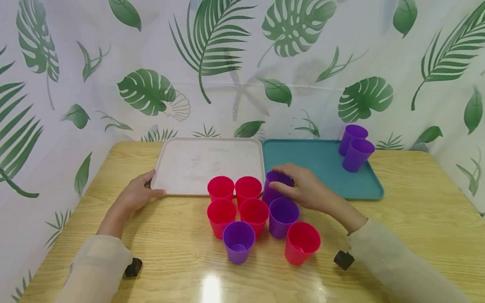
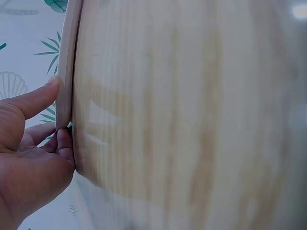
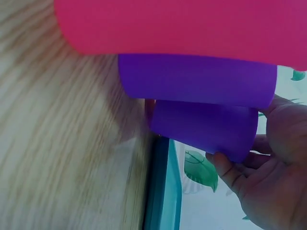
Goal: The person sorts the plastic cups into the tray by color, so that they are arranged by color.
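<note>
Pale tray: the off-white rectangular tray point(image 1: 209, 161) lies at the far left, its bare, faintly scuffed floor facing up.
Teal tray: the blue-green rectangular tray point(image 1: 308, 158) sits just right of it; two smooth purple tumblers point(image 1: 357, 157) stand at its right end, one near, one far.
Cup in my fingers: a plain purple plastic cup point(image 3: 206, 127), flaring towards its mouth, where the two trays meet on their near side (I can't tell whether its base touches the wood).
My right hand: the right hand point(image 1: 299, 185) is clamped on that cup, thumb and fingers around its upper part.
My left hand: the left hand point(image 1: 135, 193) pinches the pale tray's near left corner, thumb on the rim.
Red cluster: four bright red cups point(image 1: 222, 216) stand close together left of my held cup, in two rows.
Nearer purples: one purple cup point(image 1: 284, 217) stands just near of the held one, in front of it from my side; another purple cup point(image 1: 239, 241) stands near of the red cluster, its inside floor visible.
Lone red: a single red cup point(image 1: 302, 242) stands nearest me on the right.
Underneath and behind: a glossy light-wood table point(image 1: 163, 283); a white leaf-print cloth point(image 1: 230, 109) hangs beyond.
</note>
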